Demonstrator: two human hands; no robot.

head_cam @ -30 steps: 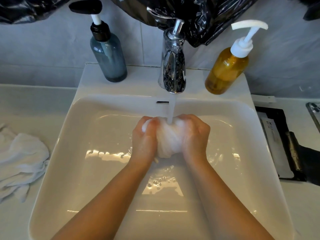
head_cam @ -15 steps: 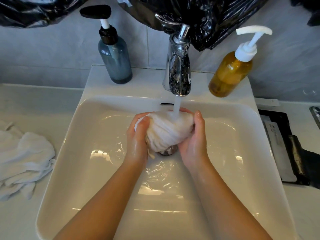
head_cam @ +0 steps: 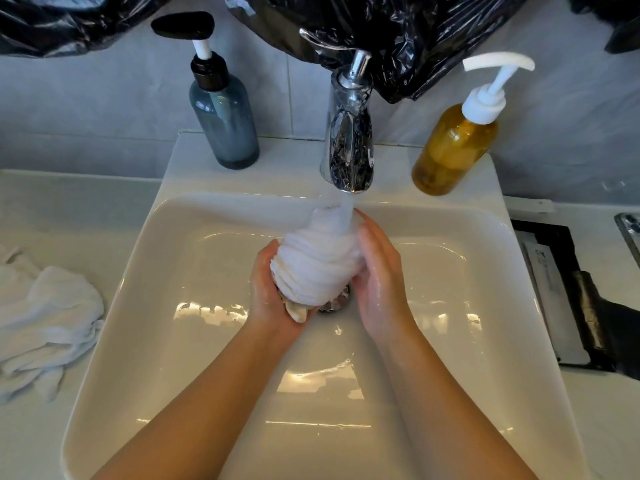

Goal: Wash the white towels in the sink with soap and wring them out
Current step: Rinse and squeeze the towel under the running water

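Note:
A bunched white towel (head_cam: 318, 265) sits between both hands over the drain of the white sink (head_cam: 194, 306), under water running from the chrome faucet (head_cam: 349, 147). My left hand (head_cam: 273, 299) grips the towel's lower left side, fingers curled under it. My right hand (head_cam: 377, 271) presses against its right side with fairly straight fingers. An amber soap bottle with a white pump (head_cam: 457, 140) stands on the sink's back ledge at right, a blue-grey pump bottle (head_cam: 225, 116) at left.
More white towels (head_cam: 45, 323) lie crumpled on the counter left of the sink. A dark tray with packets (head_cam: 561, 299) lies on the counter at right. Black plastic sheeting (head_cam: 398, 32) hangs above the faucet.
The towel bundle has been turned more upright under the stream. My left hand shifted lower beneath it and my right hand's fingers straightened along its side.

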